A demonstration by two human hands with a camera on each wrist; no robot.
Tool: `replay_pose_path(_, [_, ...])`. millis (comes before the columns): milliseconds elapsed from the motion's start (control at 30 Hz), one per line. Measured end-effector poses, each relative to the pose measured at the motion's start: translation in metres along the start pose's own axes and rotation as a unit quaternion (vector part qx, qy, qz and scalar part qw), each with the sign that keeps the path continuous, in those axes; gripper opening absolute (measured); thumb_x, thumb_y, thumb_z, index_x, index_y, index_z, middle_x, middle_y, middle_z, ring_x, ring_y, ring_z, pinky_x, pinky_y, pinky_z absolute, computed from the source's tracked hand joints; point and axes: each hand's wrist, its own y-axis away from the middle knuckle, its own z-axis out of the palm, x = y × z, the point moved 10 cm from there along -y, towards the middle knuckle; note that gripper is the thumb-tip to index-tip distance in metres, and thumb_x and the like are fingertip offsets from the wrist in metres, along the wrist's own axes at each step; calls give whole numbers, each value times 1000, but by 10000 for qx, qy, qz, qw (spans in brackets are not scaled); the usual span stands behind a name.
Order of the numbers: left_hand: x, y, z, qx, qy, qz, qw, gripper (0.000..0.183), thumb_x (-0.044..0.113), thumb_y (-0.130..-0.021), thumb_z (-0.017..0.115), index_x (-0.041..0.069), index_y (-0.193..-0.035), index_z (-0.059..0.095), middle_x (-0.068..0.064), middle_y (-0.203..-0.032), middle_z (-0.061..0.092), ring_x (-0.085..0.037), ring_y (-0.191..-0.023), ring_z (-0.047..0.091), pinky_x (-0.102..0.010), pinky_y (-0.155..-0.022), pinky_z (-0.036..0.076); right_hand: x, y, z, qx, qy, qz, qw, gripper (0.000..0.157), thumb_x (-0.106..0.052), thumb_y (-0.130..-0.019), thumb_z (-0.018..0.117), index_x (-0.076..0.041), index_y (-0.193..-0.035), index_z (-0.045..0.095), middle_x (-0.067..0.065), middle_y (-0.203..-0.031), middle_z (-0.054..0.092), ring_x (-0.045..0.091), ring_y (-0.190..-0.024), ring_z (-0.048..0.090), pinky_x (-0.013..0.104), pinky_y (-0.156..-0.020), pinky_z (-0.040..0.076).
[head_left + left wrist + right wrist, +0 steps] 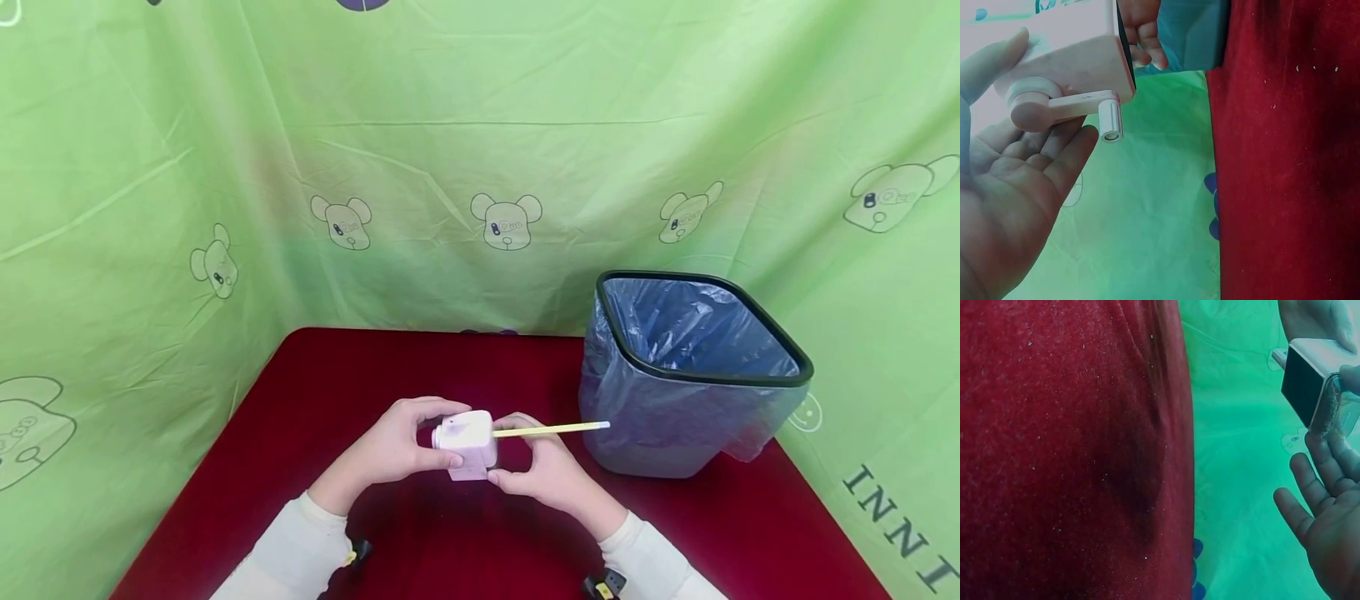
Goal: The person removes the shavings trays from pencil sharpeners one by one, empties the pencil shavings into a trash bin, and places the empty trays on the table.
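Observation:
A pale pink-white crank pencil sharpener is held up over the red table between both hands. My left hand grips its crank end, thumb on the near side and fingers behind. In the left wrist view the crank handle hangs below the body, above the open palm side. My right hand pinches the other end with thumb and index finger; its other fingers spread loosely in the right wrist view. There a clear shavings drawer with shavings shows beside the dark underside. A yellow pencil sticks out rightward from the sharpener.
To the right on the red table stands a bin with a black rim and a clear bluish plastic liner. A green cloth printed with bear heads hangs behind and at both sides.

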Motion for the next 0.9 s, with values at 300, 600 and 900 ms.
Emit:
replay_pose_path(300, [1, -1, 0, -45, 45, 46, 10000, 58, 18, -80, 88, 21, -133, 67, 13, -123, 68, -10, -113, 65, -38, -101, 51, -1, 0, 0, 93, 70, -83, 9999, 58, -20, -75, 90, -23, -126, 63, -11, -123, 63, 13, -119, 61, 44, -107, 49])
replay_pose_path(600, [0, 0, 1, -27, 163, 23, 9999, 57, 18, -80, 88, 19, -133, 67, 12, -121, 69, -14, -110, 66, -37, -99, 52, -4, 0, 1, 196, -87, -136, 9997, 55, -16, -74, 90, -23, -123, 65, -11, -122, 63, 13, -117, 62, 45, -106, 49])
replay_pose_path(900, [1, -1, 1, -34, 216, 26, 9998, 57, 16, -79, 88, 18, -133, 67, 11, -120, 70, -11, -108, 66, -32, -98, 52, -5, 1, 0, 233, 27, -81, 9997, 57, -14, -74, 88, -23, -124, 63, -12, -121, 64, 11, -117, 63, 37, -107, 48])
